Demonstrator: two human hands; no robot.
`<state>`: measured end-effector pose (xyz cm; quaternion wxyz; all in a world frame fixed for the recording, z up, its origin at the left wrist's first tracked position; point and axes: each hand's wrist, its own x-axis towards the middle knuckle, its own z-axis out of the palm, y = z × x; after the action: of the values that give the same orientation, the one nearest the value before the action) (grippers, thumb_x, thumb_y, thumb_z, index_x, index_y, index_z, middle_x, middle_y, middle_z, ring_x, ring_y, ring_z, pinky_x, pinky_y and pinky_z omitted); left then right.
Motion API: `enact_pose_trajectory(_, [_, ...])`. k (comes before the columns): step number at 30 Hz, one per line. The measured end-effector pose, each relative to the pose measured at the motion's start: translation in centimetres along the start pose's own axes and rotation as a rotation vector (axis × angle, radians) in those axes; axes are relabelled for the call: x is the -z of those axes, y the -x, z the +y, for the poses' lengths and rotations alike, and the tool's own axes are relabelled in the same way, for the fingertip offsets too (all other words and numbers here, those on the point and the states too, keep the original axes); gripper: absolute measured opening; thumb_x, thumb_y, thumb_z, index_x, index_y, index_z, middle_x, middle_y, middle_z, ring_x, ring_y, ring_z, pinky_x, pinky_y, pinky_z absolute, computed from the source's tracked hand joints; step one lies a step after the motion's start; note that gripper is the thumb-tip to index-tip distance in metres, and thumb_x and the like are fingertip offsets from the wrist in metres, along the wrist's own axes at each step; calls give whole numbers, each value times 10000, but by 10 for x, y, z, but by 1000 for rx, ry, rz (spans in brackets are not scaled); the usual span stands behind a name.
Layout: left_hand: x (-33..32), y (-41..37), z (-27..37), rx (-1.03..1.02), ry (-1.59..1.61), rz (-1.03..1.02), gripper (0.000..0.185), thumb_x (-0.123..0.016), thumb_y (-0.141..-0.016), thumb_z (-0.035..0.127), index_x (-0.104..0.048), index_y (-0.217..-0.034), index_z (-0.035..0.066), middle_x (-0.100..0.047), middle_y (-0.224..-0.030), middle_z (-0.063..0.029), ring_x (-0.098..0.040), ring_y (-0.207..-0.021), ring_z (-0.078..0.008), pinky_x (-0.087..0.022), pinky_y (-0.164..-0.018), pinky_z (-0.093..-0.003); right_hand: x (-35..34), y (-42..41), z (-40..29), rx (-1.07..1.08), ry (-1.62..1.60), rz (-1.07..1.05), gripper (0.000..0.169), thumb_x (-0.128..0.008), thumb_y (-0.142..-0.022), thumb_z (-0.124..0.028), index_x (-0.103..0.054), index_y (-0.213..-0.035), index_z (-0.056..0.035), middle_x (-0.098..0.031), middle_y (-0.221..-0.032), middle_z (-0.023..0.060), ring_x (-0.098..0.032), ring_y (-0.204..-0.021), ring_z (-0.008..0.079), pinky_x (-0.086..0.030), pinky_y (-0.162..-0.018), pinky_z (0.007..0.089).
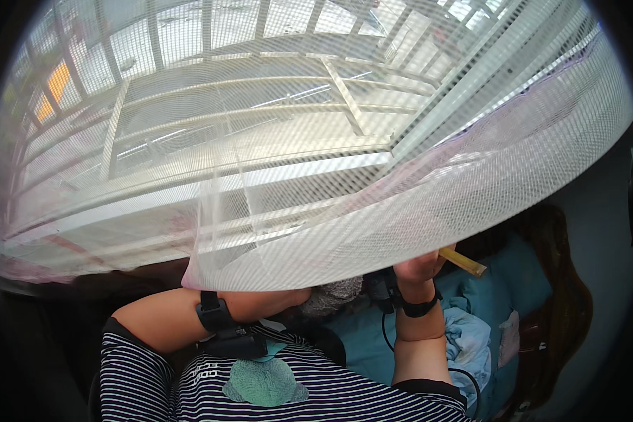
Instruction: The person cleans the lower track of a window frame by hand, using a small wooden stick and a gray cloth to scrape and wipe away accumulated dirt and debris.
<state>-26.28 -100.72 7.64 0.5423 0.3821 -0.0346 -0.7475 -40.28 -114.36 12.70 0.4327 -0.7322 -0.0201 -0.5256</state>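
A sheer white mesh curtain (316, 253) spreads across the view in front of me, its lower part draped over my hands. My right hand (419, 266) is partly under the curtain's edge, closed around a yellowish stick (467, 262) that pokes out to the right. Of my left hand (299, 297) only the part by the wrist shows below the curtain; its fingers are hidden. Beside it lies a grey, rough-textured cloth-like thing (335, 296); whether the hand holds it, I cannot tell. Black straps with devices sit on both arms.
Through the curtain a window frame (390, 158) and metal window bars (113, 126) show. Below right is a teal-covered seat or bed (369, 337) with a crumpled light-blue cloth (467, 337) and a carved brown wooden edge (564, 316). A black cable (384, 332) hangs near my right arm.
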Motion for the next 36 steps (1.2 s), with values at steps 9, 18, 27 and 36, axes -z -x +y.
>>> enact_pose_trajectory(9, [22, 6, -2, -18, -25, 47, 207, -493, -951, 179, -578, -1056, 22, -666, -902, -101, -666, -778, -203, -563, -690, -337, 4, 46, 15, 105, 620, 36, 374, -512, -902, -258, -513, -587, -56, -593, -602, 71, -587, -552, 210, -483, -558, 318])
enact_pose_trajectory(18, [21, -9, -9, -5, -82, 21, 203, -494, -953, 175, -578, -1056, 21, -660, -909, -95, -661, -790, -196, -558, -697, -327, -39, -3, 12, 211, 495, -378, 157, -691, -756, -117, -564, -671, -81, -560, -642, 74, -587, -591, 256, -471, -540, 367])
enact_pose_trajectory(27, [8, -31, -12, 23, -124, -45, 199, -495, -955, 171, -577, -1056, 20, -654, -916, -90, -655, -803, -190, -553, -703, -318, -42, 19, 36, 193, 456, -416, 313, -702, -771, -141, -466, -570, -94, -460, -513, 63, -512, -450, 252, -408, -413, 366])
enact_pose_trajectory(36, [38, 0, -15, 78, -168, 88, 196, -495, -957, 166, -577, -1056, 19, -648, -924, -85, -650, -815, -183, -548, -710, -308, -64, 27, 34, 237, 225, -336, 252, -684, -759, -156, -502, -600, -85, -499, -538, 42, -533, -464, 228, -428, -421, 342])
